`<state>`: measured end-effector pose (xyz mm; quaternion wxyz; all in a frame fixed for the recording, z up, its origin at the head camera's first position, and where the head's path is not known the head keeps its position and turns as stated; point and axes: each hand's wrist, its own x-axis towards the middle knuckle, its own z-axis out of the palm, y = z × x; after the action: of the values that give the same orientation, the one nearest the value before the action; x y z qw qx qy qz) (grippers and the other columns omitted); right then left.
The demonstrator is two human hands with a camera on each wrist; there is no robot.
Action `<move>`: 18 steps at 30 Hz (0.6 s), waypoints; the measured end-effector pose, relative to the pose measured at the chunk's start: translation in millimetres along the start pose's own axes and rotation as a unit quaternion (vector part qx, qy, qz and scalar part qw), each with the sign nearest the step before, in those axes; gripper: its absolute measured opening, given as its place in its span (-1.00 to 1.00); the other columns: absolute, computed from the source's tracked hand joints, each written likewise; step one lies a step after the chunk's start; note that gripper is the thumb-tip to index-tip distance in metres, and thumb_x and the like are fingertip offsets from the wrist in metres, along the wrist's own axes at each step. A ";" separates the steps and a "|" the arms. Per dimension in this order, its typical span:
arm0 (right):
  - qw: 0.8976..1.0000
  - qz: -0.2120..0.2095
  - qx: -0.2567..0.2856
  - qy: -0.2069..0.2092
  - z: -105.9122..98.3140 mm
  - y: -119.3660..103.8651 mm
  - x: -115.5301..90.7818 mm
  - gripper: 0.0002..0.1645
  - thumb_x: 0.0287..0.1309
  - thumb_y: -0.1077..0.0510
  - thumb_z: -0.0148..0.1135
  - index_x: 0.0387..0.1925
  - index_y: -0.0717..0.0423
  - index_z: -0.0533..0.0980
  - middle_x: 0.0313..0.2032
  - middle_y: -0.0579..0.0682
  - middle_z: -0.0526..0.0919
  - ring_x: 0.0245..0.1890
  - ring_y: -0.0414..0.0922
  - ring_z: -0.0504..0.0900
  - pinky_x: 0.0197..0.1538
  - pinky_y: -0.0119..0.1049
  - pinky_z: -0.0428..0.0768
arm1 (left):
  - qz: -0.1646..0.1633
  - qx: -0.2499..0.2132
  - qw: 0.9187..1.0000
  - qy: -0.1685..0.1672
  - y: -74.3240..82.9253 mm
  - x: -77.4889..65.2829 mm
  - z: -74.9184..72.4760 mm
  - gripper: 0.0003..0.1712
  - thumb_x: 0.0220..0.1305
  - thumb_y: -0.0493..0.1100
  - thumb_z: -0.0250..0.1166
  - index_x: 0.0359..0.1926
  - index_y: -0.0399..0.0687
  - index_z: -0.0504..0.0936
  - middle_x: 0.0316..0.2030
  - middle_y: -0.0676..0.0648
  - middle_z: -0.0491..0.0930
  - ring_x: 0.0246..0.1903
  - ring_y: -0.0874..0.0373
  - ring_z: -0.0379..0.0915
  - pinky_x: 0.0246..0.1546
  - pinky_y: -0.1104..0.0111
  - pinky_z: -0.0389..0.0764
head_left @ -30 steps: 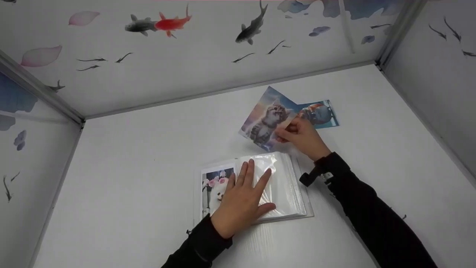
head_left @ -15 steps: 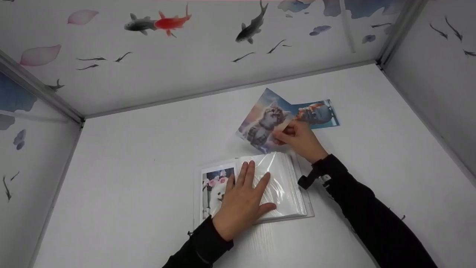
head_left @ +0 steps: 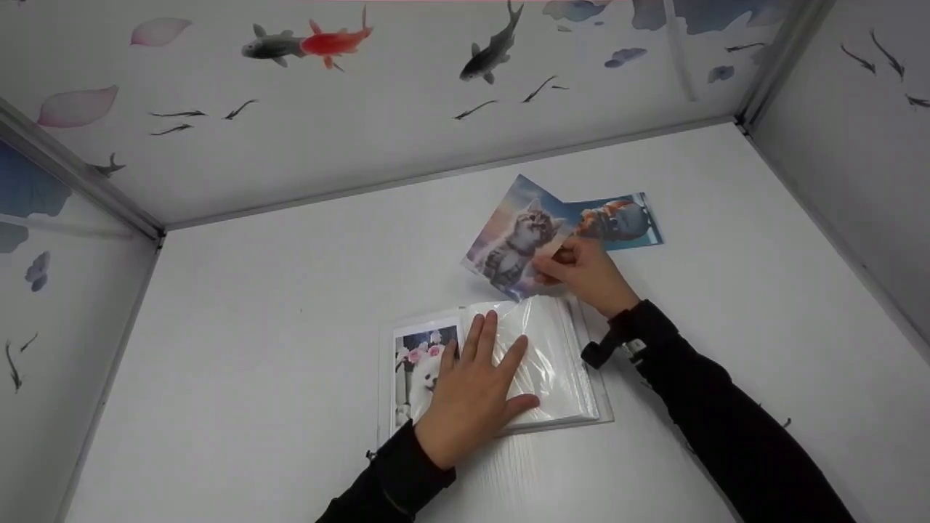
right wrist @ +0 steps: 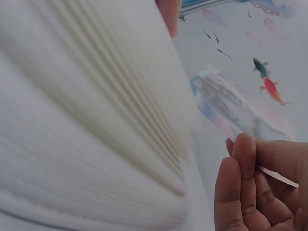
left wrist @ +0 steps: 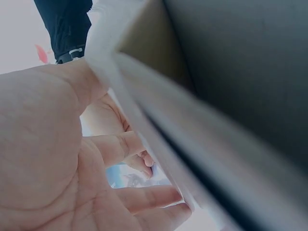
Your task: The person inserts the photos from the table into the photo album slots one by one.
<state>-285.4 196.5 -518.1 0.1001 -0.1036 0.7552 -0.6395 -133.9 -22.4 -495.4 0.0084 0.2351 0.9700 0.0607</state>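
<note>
An open photo album (head_left: 559, 378) lies on the white table, with a picture of a white dog (head_left: 418, 363) in its left page. My left hand (head_left: 468, 399) rests on the album with its fingers spread, over the clear sleeve of the right page. Just beyond the album's upper edge, my right hand (head_left: 588, 272) pinches a kitten photo (head_left: 519, 243) by its right side, between thumb and fingers. The right wrist view shows that photo (right wrist: 240, 103) tilted, beside the thick stack of album pages (right wrist: 96, 96).
Behind the kitten photo lies a second photo (head_left: 621, 221), bluish with an orange-and-blue figure, partly covered. White panels printed with fish and petals (head_left: 338, 43) enclose the table (head_left: 240, 363) at the back and both sides.
The kitten photo and my right hand have shifted slightly down and left, closer to the album's top edge. My left hand stays nearly where it was on the page.
</note>
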 end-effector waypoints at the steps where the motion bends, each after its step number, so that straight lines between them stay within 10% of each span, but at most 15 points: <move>1: 1.000 0.001 0.002 -0.002 -0.2 0.0 -0.2 -0.62 0.28 0.04 0.34 -0.11 0.30 0.58 -0.23 0.20 0.75 -0.25 -0.15 0.78 -0.08 -0.32 0.71 | 0.001 0.000 1.000 0.001 -0.1 0.0 -0.1 -0.11 0.22 0.43 0.22 0.46 0.16 0.34 0.54 -0.32 0.04 0.54 -0.19 -0.01 0.28 -0.23 0.34; 18: 0.997 0.026 -0.059 -0.048 -6.5 3.2 -1.2 -0.63 0.34 -0.01 0.27 0.00 0.17 0.60 -0.20 0.13 0.76 -0.23 -0.16 0.73 -0.11 -0.38 0.67 | 0.001 -0.001 1.000 -0.001 -0.2 -1.7 -1.3 -0.12 0.24 0.43 0.21 0.47 0.18 0.33 0.56 -0.30 -0.01 0.55 -0.16 -0.04 0.30 -0.22 0.34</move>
<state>-286.2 203.5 -520.2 0.1465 -0.1206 0.7883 -0.5853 -132.6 -23.5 -494.2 0.0097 0.2356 0.9699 0.0610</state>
